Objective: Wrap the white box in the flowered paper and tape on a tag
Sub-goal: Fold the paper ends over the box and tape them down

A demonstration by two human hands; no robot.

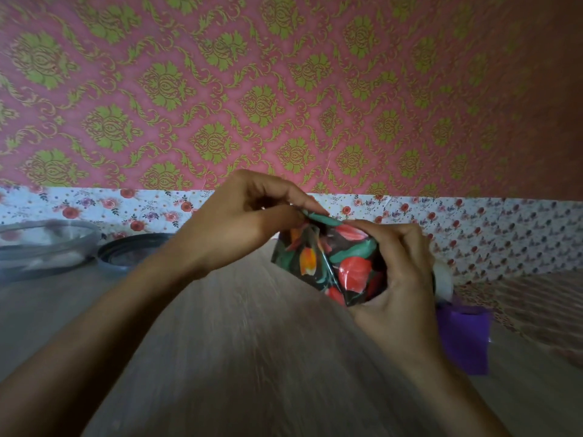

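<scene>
Here, left hand (249, 222) fingers (299, 200) pinch the flowered paper (340, 263); right hand (400, 272) fingers (407, 244) clamp it, half-hiding a purple sheet (463, 339).

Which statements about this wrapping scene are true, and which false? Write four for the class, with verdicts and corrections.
1. The right hand grips the flowered paper. True.
2. The left hand lies flat on the table. False: its fingers pinch a fold at the paper's top.
3. A glass bowl stands at the far left. True.
4. The purple sheet lies left of both hands. False: it lies at the right, beside the right wrist.
</scene>
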